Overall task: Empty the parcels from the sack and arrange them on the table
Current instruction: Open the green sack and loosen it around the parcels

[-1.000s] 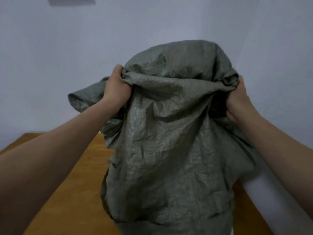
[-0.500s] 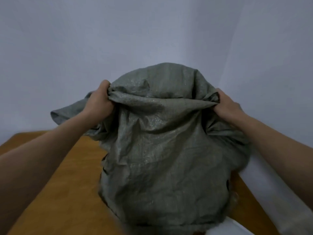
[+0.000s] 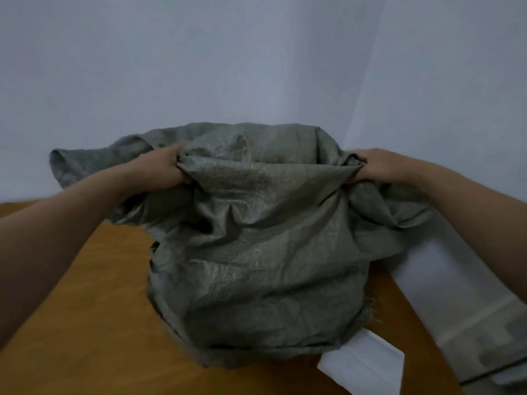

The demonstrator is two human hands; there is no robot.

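Left hand is clenched on a bunched fold at the upper left of the grey woven sack, fingers curled fully into the cloth. A loose flap of fabric trails off to its left. The sack stands on the wooden table, held up by its top, with its frayed lower edge resting on the tabletop. This edge appears to be the mouth, so the sack is judged to be inverted for tipping. Its body is bulged and creased; the contents cannot be seen. One white parcel protrudes from under the near right corner of the sack and lies flat on the table. Right hand is closed on the upper right fold in the same way, level with the left.

Step in hand: emptying.
- Raise both hands evenly and straight up so the mouth clears the table and the parcels slide out beneath.
- Hold both folds firmly; the slick weave may slip.
- Avoid tilting right, where the table edge is near and a parcel could drop off.
- Shake lightly if anything snags on the frayed edge.
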